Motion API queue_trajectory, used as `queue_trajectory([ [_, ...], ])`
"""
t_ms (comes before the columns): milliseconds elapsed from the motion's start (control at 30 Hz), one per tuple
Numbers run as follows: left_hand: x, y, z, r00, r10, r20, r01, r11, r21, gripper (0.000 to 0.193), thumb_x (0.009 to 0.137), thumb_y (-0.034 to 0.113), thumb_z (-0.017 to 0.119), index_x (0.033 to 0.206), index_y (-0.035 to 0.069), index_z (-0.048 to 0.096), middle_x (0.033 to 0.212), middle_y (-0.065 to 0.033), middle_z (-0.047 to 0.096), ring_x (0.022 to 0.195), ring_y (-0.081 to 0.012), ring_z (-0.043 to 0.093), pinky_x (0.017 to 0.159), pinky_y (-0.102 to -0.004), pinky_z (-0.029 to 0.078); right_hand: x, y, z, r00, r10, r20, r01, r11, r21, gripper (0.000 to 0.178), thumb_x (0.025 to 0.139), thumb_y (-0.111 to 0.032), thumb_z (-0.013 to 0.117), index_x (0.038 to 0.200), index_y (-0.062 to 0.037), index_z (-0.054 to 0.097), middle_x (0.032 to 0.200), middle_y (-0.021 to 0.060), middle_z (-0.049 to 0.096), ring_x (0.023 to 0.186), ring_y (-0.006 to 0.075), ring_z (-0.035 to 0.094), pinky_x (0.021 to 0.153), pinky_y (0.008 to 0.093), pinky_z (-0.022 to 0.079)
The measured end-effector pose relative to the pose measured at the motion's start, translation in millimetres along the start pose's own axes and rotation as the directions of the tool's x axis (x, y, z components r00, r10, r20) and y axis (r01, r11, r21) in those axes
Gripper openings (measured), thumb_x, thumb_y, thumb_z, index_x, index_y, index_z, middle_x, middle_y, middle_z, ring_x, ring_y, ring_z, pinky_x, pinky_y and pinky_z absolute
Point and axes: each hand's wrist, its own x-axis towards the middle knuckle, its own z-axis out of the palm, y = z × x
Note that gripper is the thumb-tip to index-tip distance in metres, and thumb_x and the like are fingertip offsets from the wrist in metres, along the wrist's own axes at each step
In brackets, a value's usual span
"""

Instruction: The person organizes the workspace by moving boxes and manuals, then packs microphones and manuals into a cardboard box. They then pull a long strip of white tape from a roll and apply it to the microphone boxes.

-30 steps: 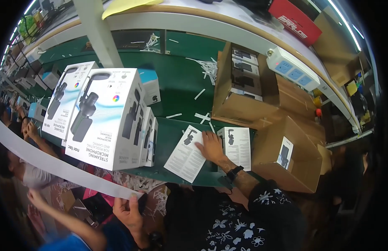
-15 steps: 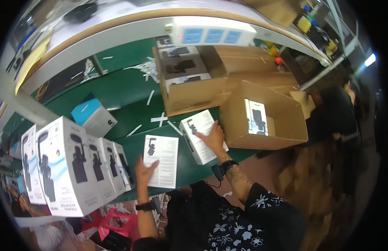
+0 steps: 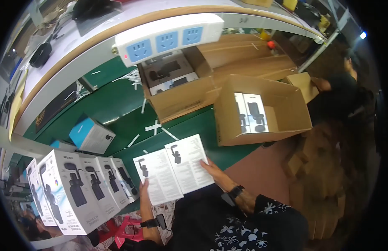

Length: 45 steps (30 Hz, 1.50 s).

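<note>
Two white product boxes, a left one [image 3: 160, 184] and a right one [image 3: 192, 167], stand side by side with their long edges touching. Each has a small picture of a dark microphone on an arm and lines of print on the face turned up. My left hand [image 3: 145, 193] grips the outer side of the left box, thumb on its edge. At the outer side of the right box, my right hand [image 3: 214, 172] presses with its thumb on top. The undersides of both boxes and most of my fingers are hidden.
An open brown carton [image 3: 260, 139] with white boxes inside stands at right. Behind is another carton [image 3: 179, 100] holding more boxes. White boxes [image 3: 79, 196] line the left side, near a blue-and-white box [image 3: 93, 136]. A power strip [image 3: 169, 35] hangs overhead. Another person [image 3: 338, 92] is at far right.
The two boxes, apart before, are now pressed together between my hands. My right hand has drawn its box left and nearer me. The view has shifted, and more white boxes show in the right carton.
</note>
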Motion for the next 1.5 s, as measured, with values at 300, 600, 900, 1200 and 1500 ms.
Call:
queue_trajectory([
  [300,-112,98,60,0.974,-0.04,0.221,0.073,0.987,-0.145,0.072,0.075,0.035,0.056,0.137,0.0,0.043,0.131,-0.0224,0.054,0.114,-0.0365,0.056,0.097,-0.0491,0.047,-149,-148,4,0.859,-0.437,0.267,0.511,0.765,-0.392,0.121,0.065,-0.038,0.084,0.155,-0.0067,0.009,0.158,0.0165,0.012,0.147,0.0266,0.008,0.117,0.0383,0.012],
  [600,-146,193,337,0.788,0.32,0.526,-0.245,0.947,-0.209,0.087,0.07,0.026,0.067,0.142,-0.005,0.029,0.129,-0.024,0.05,0.113,-0.0351,0.056,0.093,-0.0445,0.05,-288,-337,-102,0.371,-0.915,-0.161,0.516,0.347,-0.783,0.11,0.059,-0.026,0.081,0.151,-0.0009,0.026,0.142,0.0162,0.037,0.127,0.0268,0.043,0.108,0.0349,0.032],
  [900,-167,116,488,0.705,0.655,0.273,-0.662,0.745,-0.081,0.071,0.084,0.031,0.055,0.143,0.002,0.029,0.135,-0.0201,0.046,0.12,-0.0319,0.052,0.101,-0.0441,0.044,-163,-352,-257,0.427,-0.796,-0.429,-0.308,0.318,-0.897,0.109,0.063,-0.037,0.079,0.154,-0.0221,0.021,0.135,0.0345,0.028,0.119,0.0511,0.034,0.093,0.0571,0.037],
  [1200,-135,83,523,0.672,0.72,0.174,-0.721,0.689,-0.069,0.071,0.078,0.025,0.06,0.136,-0.008,0.036,0.122,-0.0236,0.054,0.111,-0.0301,0.057,0.101,-0.0409,0.043,-204,-383,-271,0.639,-0.644,-0.42,-0.324,0.271,-0.907,0.116,0.062,-0.037,0.08,0.154,-0.0122,0.015,0.132,0.0367,0.029,0.118,0.0503,0.037,0.097,0.0538,0.039],
  [1500,-114,44,533,0.55,0.83,0.089,-0.834,0.541,0.109,0.095,0.075,0.024,0.07,0.152,-0.003,0.02,0.137,-0.0198,0.04,0.127,-0.0294,0.042,0.109,-0.0413,0.029,-117,-354,-300,0.815,-0.387,-0.431,-0.387,0.19,-0.902,0.12,0.067,-0.051,0.077,0.153,-0.0018,0.009,0.129,0.037,0.033,0.118,0.0489,0.04,0.098,0.0492,0.041],
])
